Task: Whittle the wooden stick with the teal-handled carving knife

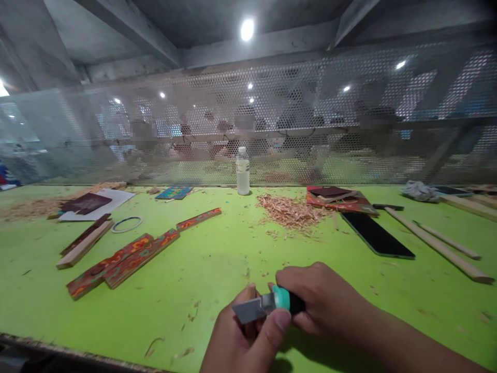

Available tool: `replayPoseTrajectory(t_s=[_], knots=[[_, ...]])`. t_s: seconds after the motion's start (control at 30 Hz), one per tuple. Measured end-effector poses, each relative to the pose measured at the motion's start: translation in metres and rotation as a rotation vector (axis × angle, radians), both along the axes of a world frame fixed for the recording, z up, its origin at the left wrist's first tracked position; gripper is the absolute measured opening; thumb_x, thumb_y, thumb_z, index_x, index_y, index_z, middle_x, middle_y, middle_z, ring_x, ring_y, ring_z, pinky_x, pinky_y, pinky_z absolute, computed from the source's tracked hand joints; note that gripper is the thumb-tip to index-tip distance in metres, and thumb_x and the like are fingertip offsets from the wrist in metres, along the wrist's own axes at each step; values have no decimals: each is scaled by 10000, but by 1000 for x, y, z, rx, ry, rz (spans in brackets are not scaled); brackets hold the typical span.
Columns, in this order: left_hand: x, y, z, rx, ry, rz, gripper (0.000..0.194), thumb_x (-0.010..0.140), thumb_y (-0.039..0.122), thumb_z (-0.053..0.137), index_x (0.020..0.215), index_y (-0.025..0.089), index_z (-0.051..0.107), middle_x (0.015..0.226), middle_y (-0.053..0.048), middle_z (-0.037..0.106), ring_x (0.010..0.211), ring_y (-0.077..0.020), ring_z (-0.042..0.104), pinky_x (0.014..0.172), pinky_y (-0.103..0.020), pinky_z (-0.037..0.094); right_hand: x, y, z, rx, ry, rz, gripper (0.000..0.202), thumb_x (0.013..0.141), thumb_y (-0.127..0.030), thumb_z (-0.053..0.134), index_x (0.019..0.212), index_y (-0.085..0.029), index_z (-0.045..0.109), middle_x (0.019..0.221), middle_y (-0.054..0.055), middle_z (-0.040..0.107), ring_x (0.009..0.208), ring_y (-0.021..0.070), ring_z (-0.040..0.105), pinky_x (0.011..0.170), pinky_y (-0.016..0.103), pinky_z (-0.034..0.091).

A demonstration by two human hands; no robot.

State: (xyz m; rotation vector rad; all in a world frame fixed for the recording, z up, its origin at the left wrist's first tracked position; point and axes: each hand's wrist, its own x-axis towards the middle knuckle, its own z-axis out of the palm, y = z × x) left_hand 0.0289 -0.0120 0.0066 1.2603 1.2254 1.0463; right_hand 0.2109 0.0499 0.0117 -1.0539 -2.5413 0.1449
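Observation:
Near the table's front edge, my right hand [320,295] is wrapped round the handle of a utility knife [282,298] with a teal and black body. Its wide grey blade points left, across the top of my left hand [240,336]. Closed fingers of my left hand grip a small wooden stick [251,291], whose tip pokes up behind the blade. Most of the stick is hidden by the hand and the knife. The left thumb rests close beside the knife's teal collar.
Painted wooden strips [143,259], plain wood pieces [85,243] and a ring [127,224] lie left. Wood shavings [289,211] and a bottle [243,172] are farther back. Right are a phone [377,235] and a hammer [435,241]. A perforated screen [217,103] stands behind the green table [155,321].

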Motion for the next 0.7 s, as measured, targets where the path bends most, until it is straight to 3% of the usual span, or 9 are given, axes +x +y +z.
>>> replayPoseTrajectory(t_s=[0.1, 0.27, 0.53, 0.7], knots=[[-1, 1, 3, 69, 135, 1, 532, 888, 698, 615, 682, 225, 486, 633, 59, 378, 626, -140, 368, 613, -270, 316, -1, -1, -4, 74, 14, -2, 98, 707, -150, 541, 721, -231, 488, 615, -25, 571, 535, 138, 402, 543, 297, 201], [0, 1, 2, 130, 244, 56, 429, 928, 573, 592, 687, 219, 568, 643, 16, 504, 648, -177, 481, 641, -281, 371, -3, -5, -11, 172, 54, -29, 94, 773, -135, 493, 767, -222, 529, 639, -5, 597, 528, 144, 437, 552, 308, 229], [3, 0, 6, 114, 245, 142, 447, 909, 598, 627, 698, 209, 693, 702, -39, 686, 714, -231, 608, 701, -287, 429, -11, -12, -13, 182, 95, -91, 145, 863, -122, 470, 778, -218, 539, 649, 11, 625, 549, 164, 515, 548, 310, 275], [5, -2, 9, 77, 246, 186, 467, 921, 617, 619, 707, 209, 696, 676, -31, 681, 688, -220, 588, 700, -290, 412, -15, -14, -14, 171, 128, -102, 172, 901, -131, 455, 770, -228, 509, 633, 6, 631, 532, 161, 535, 549, 295, 299]])
